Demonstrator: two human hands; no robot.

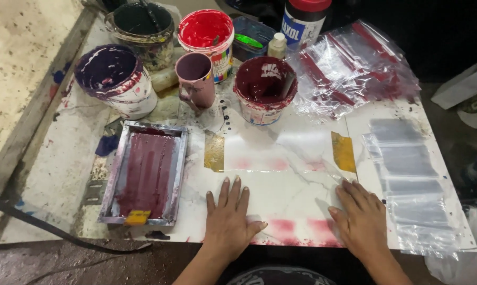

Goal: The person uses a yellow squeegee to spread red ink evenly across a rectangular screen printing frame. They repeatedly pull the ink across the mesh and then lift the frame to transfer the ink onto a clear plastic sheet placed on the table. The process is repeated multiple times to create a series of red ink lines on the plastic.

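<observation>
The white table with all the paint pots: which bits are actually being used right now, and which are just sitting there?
In use:
left hand and right hand, both flat on the clear plastic sheet
yellow tape pieces at the sheet's edges

Lying about:
framed screen
dark red paint pot
purple pot
pink cup
row of clear bags

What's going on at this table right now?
A person presses both palms flat on a clear sheet lying on the white table: left hand near the middle, right hand at the sheet's right edge. Two yellow tape strips hold its upper corners. A framed screen coated in maroon ink lies to the left, ink tubs stand behind, and clear bags sit at the right.
</observation>
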